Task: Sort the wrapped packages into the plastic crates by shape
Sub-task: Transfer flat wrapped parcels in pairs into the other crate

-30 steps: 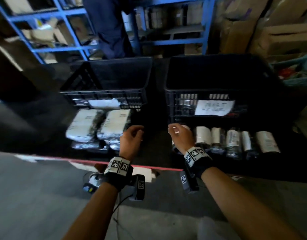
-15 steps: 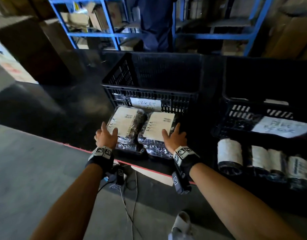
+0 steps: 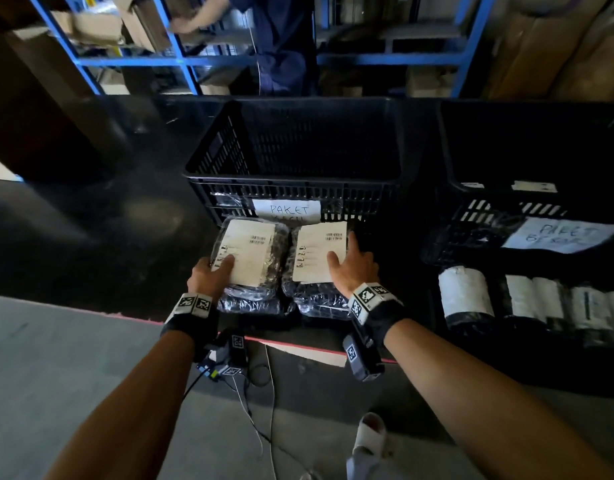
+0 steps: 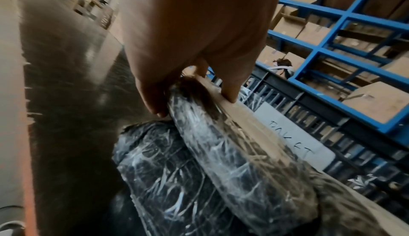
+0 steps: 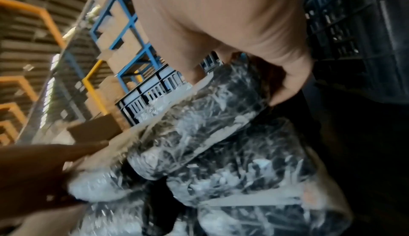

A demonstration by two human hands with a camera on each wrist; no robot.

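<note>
**Labels and lower packages only partly seen**

The left package (image 3: pixel 249 252) covers the lower line of the crate label (image 3: pixel 287 212); only "PAKET" reads. The second label (image 3: pixel 560 234) is too blurred to read. The rolled packages (image 3: pixel 527 299) run off the right edge. The right wrist view is smeared, leaving the lower package (image 5: pixel 254 187) unclear.

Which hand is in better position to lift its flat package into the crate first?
Left, narrowly: the left hand already grips the left flat package; the right hand lies flatter on its package.

dark table (image 3: pixel 91 237), two crates (image 3: pixel 291 181), flat packages (image 3: pixel 250 299), rolled packages (image 3: pixel 466 296)
</note>
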